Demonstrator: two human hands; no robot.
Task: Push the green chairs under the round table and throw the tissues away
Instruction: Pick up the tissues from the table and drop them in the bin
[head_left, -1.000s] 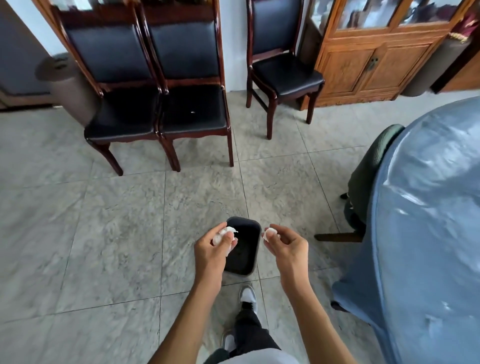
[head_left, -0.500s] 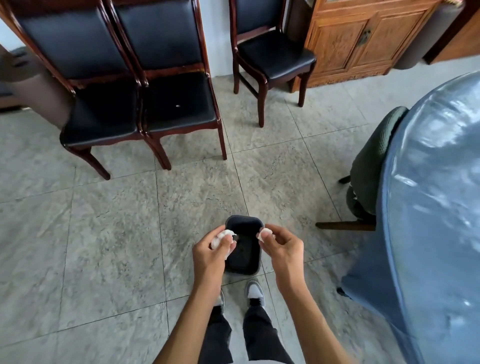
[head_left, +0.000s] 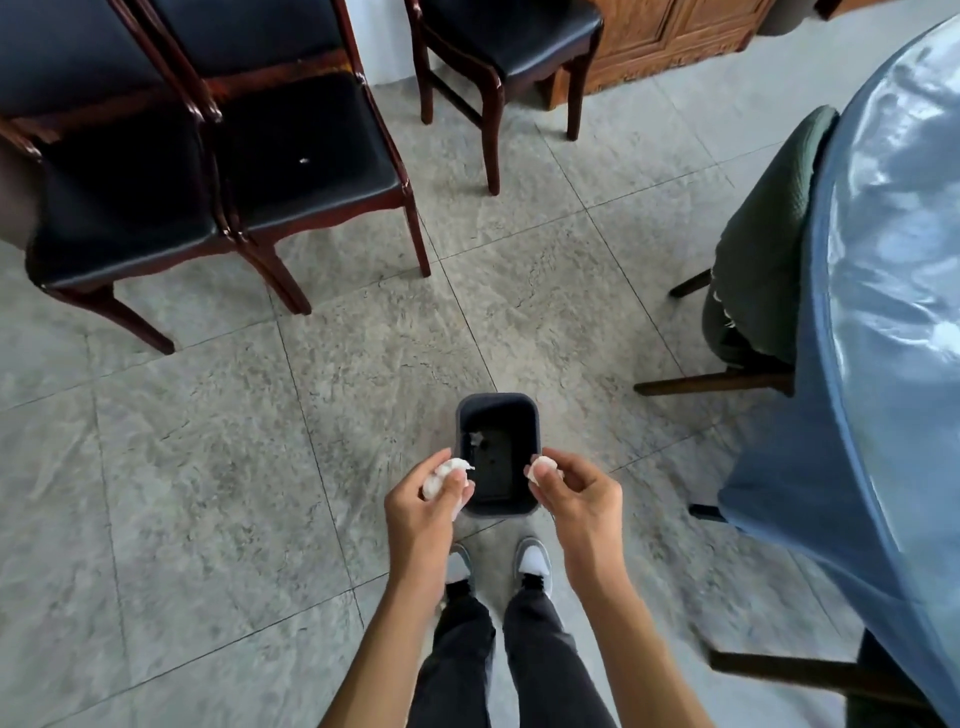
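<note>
Two crumpled white tissues are pinched, one (head_left: 442, 477) in the left hand (head_left: 423, 512), one (head_left: 540, 466) in the right hand (head_left: 582, 499). Between the hands, below, sits a dark rounded-rectangular bin (head_left: 497, 410). Right of the right hand, a green fabric chair (head_left: 758, 244) is tucked against the glossy blue-covered worktop (head_left: 893, 270).

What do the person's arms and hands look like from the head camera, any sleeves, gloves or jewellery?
Both forearms are bare, with no sleeve in view. The left hand and right hand wear no gloves, and no rings, watch or bracelet show. Below them are dark trousers and grey-and-white sneakers.
</note>
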